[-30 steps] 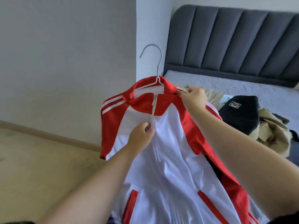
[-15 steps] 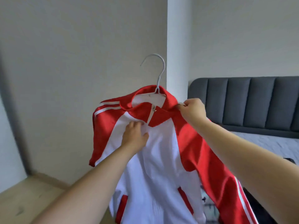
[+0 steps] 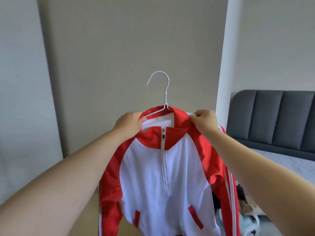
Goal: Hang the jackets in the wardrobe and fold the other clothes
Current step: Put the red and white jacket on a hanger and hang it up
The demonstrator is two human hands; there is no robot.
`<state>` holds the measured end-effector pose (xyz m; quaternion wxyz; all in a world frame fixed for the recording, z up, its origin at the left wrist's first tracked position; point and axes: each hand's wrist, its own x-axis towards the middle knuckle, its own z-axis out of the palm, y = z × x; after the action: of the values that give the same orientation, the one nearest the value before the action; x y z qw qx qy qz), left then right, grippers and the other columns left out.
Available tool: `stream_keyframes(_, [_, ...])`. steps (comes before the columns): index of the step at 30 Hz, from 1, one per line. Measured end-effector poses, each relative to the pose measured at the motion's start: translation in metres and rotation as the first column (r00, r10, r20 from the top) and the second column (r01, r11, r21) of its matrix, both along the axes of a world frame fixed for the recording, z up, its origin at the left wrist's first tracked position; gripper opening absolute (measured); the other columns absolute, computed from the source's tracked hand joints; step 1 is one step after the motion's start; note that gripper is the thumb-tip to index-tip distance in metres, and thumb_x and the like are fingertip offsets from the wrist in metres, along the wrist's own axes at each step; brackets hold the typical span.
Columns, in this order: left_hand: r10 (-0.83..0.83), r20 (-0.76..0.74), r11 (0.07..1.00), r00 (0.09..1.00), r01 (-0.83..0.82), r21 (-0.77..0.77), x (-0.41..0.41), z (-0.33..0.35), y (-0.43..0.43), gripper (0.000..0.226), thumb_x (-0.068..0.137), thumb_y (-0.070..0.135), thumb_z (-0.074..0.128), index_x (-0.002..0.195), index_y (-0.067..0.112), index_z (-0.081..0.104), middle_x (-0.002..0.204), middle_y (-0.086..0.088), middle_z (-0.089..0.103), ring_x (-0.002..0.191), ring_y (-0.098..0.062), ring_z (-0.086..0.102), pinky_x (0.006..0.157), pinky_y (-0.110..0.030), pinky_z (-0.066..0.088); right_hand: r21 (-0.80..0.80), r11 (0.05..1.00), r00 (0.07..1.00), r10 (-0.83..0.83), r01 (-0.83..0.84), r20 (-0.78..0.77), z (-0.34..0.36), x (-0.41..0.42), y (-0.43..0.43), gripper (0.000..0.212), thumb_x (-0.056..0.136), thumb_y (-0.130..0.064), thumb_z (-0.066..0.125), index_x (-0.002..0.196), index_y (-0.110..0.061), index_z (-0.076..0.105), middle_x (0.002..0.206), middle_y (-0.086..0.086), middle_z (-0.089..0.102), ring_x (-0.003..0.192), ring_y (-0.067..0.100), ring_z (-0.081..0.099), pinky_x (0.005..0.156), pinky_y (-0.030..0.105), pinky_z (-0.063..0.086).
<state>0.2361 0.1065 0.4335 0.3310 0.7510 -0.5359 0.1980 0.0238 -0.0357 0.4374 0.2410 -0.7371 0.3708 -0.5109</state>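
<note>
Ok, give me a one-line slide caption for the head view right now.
Left hand and right hand grip the collar of a zipped red-and-white jacket on a white hanger, held up before a wall.

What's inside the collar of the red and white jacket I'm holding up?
A white wire hanger sits inside the red and white zip-up jacket; its hook rises above the collar. The hanger's arms are covered by fabric and both hands, left and right.

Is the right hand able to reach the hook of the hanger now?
Probably yes: the hook stands bare above the jacket, but the right hand grips the collar, so it must let go first.
</note>
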Motion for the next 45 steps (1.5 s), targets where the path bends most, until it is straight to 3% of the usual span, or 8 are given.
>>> stream_keyframes(3, [0.013,-0.163,0.997,0.987,-0.025,-0.071,0.028,0.002,0.016,0.020,0.093,0.026,0.056,0.090,0.008,0.064,0.092,-0.014,0.067,0.091,-0.034,0.061,0.076,-0.037,0.046,0.026,0.987,0.982,0.153,-0.157,0.113,0.007,0.028,0.015,0.029,0.087,-0.015,0.066,0.070,0.008,0.064,0.054,0.004,0.061,0.060,0.011,0.063,0.054,0.025,0.047])
stream_keyframes(6, [0.095,-0.218,0.980,0.971,-0.129,-0.152,0.055,0.002,0.038,0.022,0.091,0.027,0.060,0.090,0.006,0.067,0.091,-0.014,0.068,0.088,-0.033,0.061,0.075,-0.037,0.048,0.019,0.950,0.944,0.307,-0.311,0.119,0.017,0.054,0.032,0.022,0.091,-0.009,0.062,0.077,0.009,0.065,0.044,-0.014,0.054,0.052,-0.003,0.060,0.047,0.004,0.041])
stream_keyframes(10, [0.171,-0.169,0.958,0.971,-0.204,-0.201,0.067,0.002,0.058,0.026,0.091,0.030,0.059,0.089,0.005,0.065,0.088,-0.014,0.066,0.085,-0.035,0.059,0.073,-0.038,0.049,-0.287,0.943,0.981,0.133,-0.169,-0.140,0.013,0.092,0.048,0.030,0.085,-0.037,0.068,0.085,-0.007,0.071,0.079,0.001,0.064,0.086,0.018,0.057,0.078,0.030,0.047])
stream_keyframes(22, [0.153,-0.241,0.976,0.958,-0.185,-0.116,0.079,-0.004,0.086,0.020,0.080,0.036,0.069,0.076,0.017,0.064,0.076,-0.002,0.065,0.076,-0.026,0.060,0.068,-0.031,0.046,-0.118,0.927,0.925,0.332,-0.356,-0.186,0.003,0.154,0.081,0.019,0.085,-0.010,0.065,0.068,-0.008,0.057,0.055,0.000,0.046,0.064,0.024,0.046,0.052,0.027,0.024])
stream_keyframes(28, [0.199,-0.229,0.971,0.953,-0.223,-0.085,0.083,-0.002,0.087,0.034,0.081,0.039,0.069,0.059,0.018,0.054,0.056,0.004,0.049,0.065,-0.023,0.052,0.055,-0.026,0.031,-0.140,0.990,0.980,0.004,-0.033,-0.199,-0.007,0.129,0.053,0.006,0.082,-0.010,0.060,0.078,-0.008,0.063,0.084,0.017,0.068,0.084,0.034,0.062,0.067,0.032,0.040])
stream_keyframes(32, [0.165,-0.238,0.978,0.957,-0.190,-0.085,0.082,-0.008,0.084,0.042,0.079,0.035,0.073,0.051,0.019,0.045,0.052,0.006,0.043,0.060,-0.020,0.044,0.054,-0.027,0.029,-0.196,0.967,0.910,0.071,-0.164,-0.409,-0.012,0.121,0.044,0.009,0.087,-0.011,0.058,0.092,-0.006,0.065,0.100,0.014,0.064,0.096,0.033,0.057,0.084,0.037,0.046])
stream_keyframes(36, [0.112,-0.331,0.973,0.937,-0.171,-0.155,0.093,-0.014,0.089,0.043,0.078,0.028,0.074,0.051,0.015,0.044,0.050,0.003,0.039,0.055,-0.019,0.040,0.053,-0.028,0.027,0.119,0.910,0.811,0.407,-0.396,-0.421,-0.012,0.115,0.048,0.026,0.095,-0.020,0.055,0.071,-0.011,0.056,0.066,0.001,0.053,0.065,0.018,0.047,0.053,0.016,0.037])
stream_keyframes(45, [0.030,-0.118,0.993,0.993,-0.042,-0.106,0.070,0.000,0.074,0.014,0.089,0.026,0.061,0.081,0.016,0.064,0.080,-0.007,0.065,0.079,-0.028,0.058,0.064,-0.030,0.039,-0.082,0.930,0.918,0.335,-0.358,-0.210,-0.019,0.124,0.059,0.024,0.089,-0.011,0.060,0.072,0.005,0.066,0.062,0.011,0.059,0.058,0.017,0.048,0.054,0.028,0.034])
